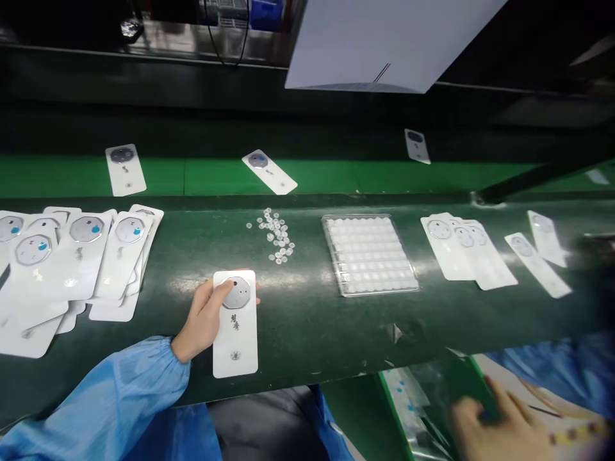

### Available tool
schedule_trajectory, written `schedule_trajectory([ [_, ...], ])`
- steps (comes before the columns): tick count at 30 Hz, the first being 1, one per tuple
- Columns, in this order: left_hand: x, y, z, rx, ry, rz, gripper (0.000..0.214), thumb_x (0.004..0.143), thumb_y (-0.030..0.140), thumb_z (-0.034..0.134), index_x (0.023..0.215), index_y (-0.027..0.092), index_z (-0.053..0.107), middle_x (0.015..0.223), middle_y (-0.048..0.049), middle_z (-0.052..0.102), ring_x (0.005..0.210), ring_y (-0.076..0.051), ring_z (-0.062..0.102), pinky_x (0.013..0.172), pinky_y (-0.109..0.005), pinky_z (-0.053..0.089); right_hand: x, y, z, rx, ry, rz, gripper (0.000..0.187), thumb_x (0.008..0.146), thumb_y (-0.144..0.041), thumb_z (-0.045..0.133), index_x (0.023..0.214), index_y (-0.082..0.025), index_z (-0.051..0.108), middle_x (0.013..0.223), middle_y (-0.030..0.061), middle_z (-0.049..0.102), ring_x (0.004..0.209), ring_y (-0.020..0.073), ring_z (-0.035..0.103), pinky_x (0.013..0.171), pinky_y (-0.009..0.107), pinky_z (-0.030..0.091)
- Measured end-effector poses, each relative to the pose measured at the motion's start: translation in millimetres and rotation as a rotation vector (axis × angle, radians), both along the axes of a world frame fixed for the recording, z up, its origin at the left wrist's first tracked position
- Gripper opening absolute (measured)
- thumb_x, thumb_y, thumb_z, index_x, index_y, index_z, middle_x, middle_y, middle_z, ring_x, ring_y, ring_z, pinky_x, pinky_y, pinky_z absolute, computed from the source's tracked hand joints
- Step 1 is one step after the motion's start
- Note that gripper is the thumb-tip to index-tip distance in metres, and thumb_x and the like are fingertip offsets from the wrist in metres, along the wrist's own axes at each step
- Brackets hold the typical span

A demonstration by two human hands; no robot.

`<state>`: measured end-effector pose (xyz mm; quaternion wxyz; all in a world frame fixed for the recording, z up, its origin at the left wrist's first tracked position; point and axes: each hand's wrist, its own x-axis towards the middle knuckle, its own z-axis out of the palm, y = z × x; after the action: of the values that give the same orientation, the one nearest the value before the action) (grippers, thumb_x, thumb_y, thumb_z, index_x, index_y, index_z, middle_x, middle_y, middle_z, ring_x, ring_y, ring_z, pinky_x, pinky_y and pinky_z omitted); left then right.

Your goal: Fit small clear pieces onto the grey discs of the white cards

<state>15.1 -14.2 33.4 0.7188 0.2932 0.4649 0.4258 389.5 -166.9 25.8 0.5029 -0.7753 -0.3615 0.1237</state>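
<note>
**Dark brush-style characters, no legible wording**

The white card (pixel 235 339) at lower centre bears two stacked calligraphic characters (pixel 234 322) under its octagonal silver disc (pixel 236 292), above a small round emblem (pixel 235 355). The card (pixel 125 184) at upper left shows similar marks, too small to read. No brand or number can be made out.

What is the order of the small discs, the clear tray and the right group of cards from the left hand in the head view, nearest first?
From the left hand:
1. Small discs: ahead of the hand, to its right.
2. Clear tray: further right, past the discs.
3. Right cards: farthest, beyond the tray on the right side.
</note>
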Motion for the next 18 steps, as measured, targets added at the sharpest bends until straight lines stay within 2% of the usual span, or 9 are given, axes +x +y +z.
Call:
schedule_trajectory([
  [2, 1, 0, 2.0, 0.002, 0.021, 0.001, 0.054, 0.083, 0.053, 0.074, 0.116, 0.01, 0.072, 0.105, -0.0165, 0.077, 0.085, -0.034, 0.076, 0.056, -0.031, 0.059, -43, 31, 1.5, 0.043, -0.444, 0.044, 0.029, 0.092, -0.022, 0.068, 0.116, -0.039, 0.073, 0.097, 0.0073, 0.067, 0.088, 0.0305, 0.066, 0.063, 0.042, 0.056],
  [3, 1, 0, 3.3, 0.0, 0.029, 0.004, 0.058, 0.082, 0.053, 0.074, 0.119, 0.009, 0.07, 0.106, -0.0172, 0.077, 0.086, -0.034, 0.076, 0.055, -0.031, 0.059, -66, 54, 1.8, 0.062, -0.521, 0.193, 0.029, 0.097, -0.022, 0.063, 0.12, -0.035, 0.072, 0.103, 0.009, 0.069, 0.093, 0.0318, 0.066, 0.075, 0.047, 0.058],
  [4, 1, 0, 4.5, -0.002, 0.034, 0.009, 0.062, 0.081, 0.054, 0.075, 0.123, 0.009, 0.068, 0.107, -0.0178, 0.077, 0.086, -0.035, 0.076, 0.054, -0.031, 0.058, -87, 79, 1.1, 0.084, -0.529, 0.404, 0.026, 0.099, -0.021, 0.06, 0.12, -0.03, 0.073, 0.105, 0.0108, 0.07, 0.094, 0.0318, 0.068, 0.081, 0.049, 0.058],
  [5, 1, 0, 5.5, -0.001, 0.037, 0.01, 0.065, 0.081, 0.054, 0.076, 0.126, 0.008, 0.066, 0.108, -0.0185, 0.077, 0.087, -0.035, 0.076, 0.053, -0.031, 0.058, -105, 104, -0.4, 0.102, -0.531, 0.532, 0.022, 0.1, -0.021, 0.059, 0.113, -0.029, 0.075, 0.101, 0.0086, 0.072, 0.089, 0.0283, 0.07, 0.08, 0.045, 0.059],
  [8, 0, 0, 6.3, 0.01, 0.044, 0.017, 0.07, 0.08, 0.054, 0.076, 0.13, 0.007, 0.064, 0.109, -0.0194, 0.077, 0.086, -0.035, 0.076, 0.053, -0.031, 0.057, -138, 168, -7.6, 0.107, -0.572, 0.769, 0.022, 0.104, -0.021, 0.055, 0.108, -0.022, 0.077, 0.1, 0.0086, 0.073, 0.089, 0.0248, 0.072, 0.08, 0.038, 0.061],
  [10, -1, 0, 4.8, 0.016, 0.043, 0.021, 0.07, 0.081, 0.054, 0.075, 0.13, 0.006, 0.064, 0.107, -0.0196, 0.077, 0.085, -0.035, 0.076, 0.052, -0.031, 0.057, -143, 187, -10.4, 0.093, -0.613, 0.868, 0.025, 0.105, -0.021, 0.051, 0.11, -0.017, 0.076, 0.103, 0.0112, 0.072, 0.093, 0.0257, 0.072, 0.083, 0.037, 0.062],
  [13, -3, 1, 0.8, 0.027, 0.028, 0.013, 0.068, 0.084, 0.053, 0.073, 0.132, 0.006, 0.063, 0.105, -0.02, 0.077, 0.083, -0.034, 0.076, 0.053, -0.031, 0.056, -138, 172, -9.1, 0.086, -0.634, 0.923, 0.029, 0.107, -0.02, 0.047, 0.112, -0.016, 0.075, 0.104, 0.0125, 0.072, 0.094, 0.0264, 0.072, 0.084, 0.037, 0.062],
  [16, -4, 2, -3.4, 0.066, 0.02, 0.013, 0.067, 0.09, 0.053, 0.069, 0.139, 0.008, 0.059, 0.112, -0.0198, 0.076, 0.087, -0.031, 0.076, 0.062, -0.032, 0.059, -133, 119, -6.6, 0.079, -0.62, 0.997, 0.024, 0.106, -0.021, 0.051, 0.112, -0.019, 0.074, 0.1, 0.011, 0.072, 0.087, 0.0255, 0.072, 0.077, 0.038, 0.063],
  [18, -4, 3, -5.7, 0.103, 0.032, 0.018, 0.069, 0.093, 0.053, 0.067, 0.147, 0.013, 0.051, 0.118, -0.0188, 0.074, 0.09, -0.029, 0.076, 0.069, -0.033, 0.061, -134, 80, -7.2, 0.088, -0.604, 1.038, 0.022, 0.103, -0.029, 0.06, 0.12, -0.019, 0.071, 0.102, 0.0115, 0.073, 0.087, 0.0261, 0.072, 0.076, 0.041, 0.064],
])
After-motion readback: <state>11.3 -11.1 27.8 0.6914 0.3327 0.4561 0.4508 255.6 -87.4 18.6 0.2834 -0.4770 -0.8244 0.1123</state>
